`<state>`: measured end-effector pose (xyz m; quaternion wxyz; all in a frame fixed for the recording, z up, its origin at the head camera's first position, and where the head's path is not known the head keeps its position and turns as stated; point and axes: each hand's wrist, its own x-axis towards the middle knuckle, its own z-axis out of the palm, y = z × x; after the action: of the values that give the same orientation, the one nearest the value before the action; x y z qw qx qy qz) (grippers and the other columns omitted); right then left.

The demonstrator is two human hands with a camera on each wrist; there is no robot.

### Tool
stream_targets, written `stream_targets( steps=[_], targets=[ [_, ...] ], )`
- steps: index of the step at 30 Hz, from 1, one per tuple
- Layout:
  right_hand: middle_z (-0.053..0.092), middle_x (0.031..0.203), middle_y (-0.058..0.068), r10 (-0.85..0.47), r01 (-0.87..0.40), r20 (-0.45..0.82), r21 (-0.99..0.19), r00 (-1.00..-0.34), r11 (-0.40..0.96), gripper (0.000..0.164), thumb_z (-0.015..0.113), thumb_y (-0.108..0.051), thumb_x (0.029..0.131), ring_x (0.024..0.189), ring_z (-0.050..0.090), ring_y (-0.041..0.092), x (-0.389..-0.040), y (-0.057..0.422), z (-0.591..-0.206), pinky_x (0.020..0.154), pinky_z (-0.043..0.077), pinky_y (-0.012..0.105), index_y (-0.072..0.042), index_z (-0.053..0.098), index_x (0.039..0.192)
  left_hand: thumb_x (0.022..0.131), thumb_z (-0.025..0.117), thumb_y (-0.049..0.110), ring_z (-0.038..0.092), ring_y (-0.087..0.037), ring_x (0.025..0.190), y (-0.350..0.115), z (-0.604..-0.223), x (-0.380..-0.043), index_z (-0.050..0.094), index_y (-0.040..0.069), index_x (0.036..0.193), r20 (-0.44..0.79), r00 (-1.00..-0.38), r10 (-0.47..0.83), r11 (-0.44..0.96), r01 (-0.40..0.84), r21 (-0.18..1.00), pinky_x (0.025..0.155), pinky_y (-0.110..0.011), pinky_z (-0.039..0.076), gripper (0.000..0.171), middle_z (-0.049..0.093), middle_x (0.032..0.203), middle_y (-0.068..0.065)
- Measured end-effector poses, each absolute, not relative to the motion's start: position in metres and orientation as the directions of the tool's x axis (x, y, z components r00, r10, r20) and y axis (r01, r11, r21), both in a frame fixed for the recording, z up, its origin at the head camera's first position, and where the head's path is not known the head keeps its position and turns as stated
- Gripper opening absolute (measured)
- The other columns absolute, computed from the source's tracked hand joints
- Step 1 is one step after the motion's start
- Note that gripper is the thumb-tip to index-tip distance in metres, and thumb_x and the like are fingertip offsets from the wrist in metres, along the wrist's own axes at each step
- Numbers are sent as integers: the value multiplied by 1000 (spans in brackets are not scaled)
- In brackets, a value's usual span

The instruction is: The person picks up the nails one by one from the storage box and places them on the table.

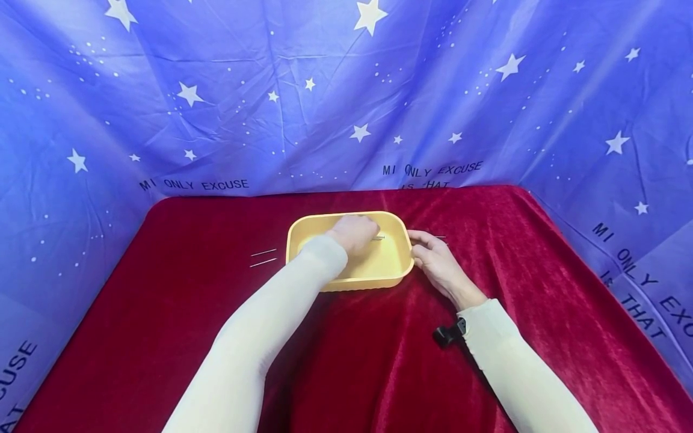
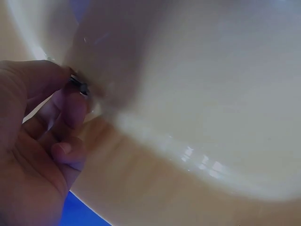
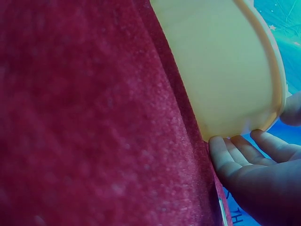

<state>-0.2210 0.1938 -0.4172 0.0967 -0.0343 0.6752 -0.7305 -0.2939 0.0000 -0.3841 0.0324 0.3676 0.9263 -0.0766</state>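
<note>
A yellow rectangular container [image 1: 373, 267] sits on the table. My left hand [image 1: 354, 233] reaches inside it; in the left wrist view, its thumb and forefinger pinch a small bunch of thin metal rods [image 2: 81, 87] close to the container's inner wall. The rods [image 1: 378, 238] stick out to the right of the fingers in the head view. On the container's right, my right hand [image 1: 435, 261] touches the outer wall with its fingertips. Its thumb [image 3: 292, 109] lies right at the rim in the right wrist view, with the other fingers [image 3: 223, 155] lightly bent against the wall.
Two thin metal rods [image 1: 263, 263] lie on the red velvet cloth [image 1: 189, 313] left of the container. More thin rods [image 1: 441, 237] show behind the right hand. A blue curtain with stars [image 1: 303, 138] hangs behind the table and along both sides.
</note>
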Motion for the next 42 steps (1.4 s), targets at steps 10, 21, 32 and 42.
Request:
stream_targets(
  steps=[10, 21, 32, 42],
  targets=[
    [41, 135, 32, -187, 94, -79, -993, -979, -73, 56, 37, 8, 83, 103, 56, 25, -221, 193, -417, 83, 50, 25, 12, 34, 139, 94, 51, 12, 61, -19, 85, 1, -386, -295, 66, 19, 95, -124, -740, 661, 732, 672, -110, 79, -35, 50, 17, 66, 95, -1],
    [41, 136, 32, -186, 92, -77, -993, -980, -76, 57, 38, 8, 82, 104, 56, 25, -221, 193, -418, 84, 50, 26, 12, 34, 138, 92, 49, 7, 61, -20, 87, 2, -389, -296, 65, 18, 98, -140, -739, 658, 731, 673, -115, 81, -35, 50, 20, 66, 97, -2],
    [40, 136, 32, -185, 92, -77, -993, -980, -70, 57, 37, 7, 82, 106, 55, 26, -221, 193, -418, 84, 50, 25, 12, 34, 139, 88, 50, 2, 62, -21, 87, 1, -388, -297, 65, 15, 93, -158, -737, 657, 732, 674, -100, 80, -36, 50, 20, 66, 94, -3],
    [41, 135, 32, -182, 88, -73, -994, -981, -72, 56, 37, 8, 83, 104, 56, 25, -221, 193, -418, 84, 50, 26, 12, 35, 138, 90, 50, 4, 61, -17, 83, -4, -381, -295, 64, 17, 89, -132, -731, 670, 727, 681, -84, 78, -32, 49, 20, 65, 88, 0]
  ],
)
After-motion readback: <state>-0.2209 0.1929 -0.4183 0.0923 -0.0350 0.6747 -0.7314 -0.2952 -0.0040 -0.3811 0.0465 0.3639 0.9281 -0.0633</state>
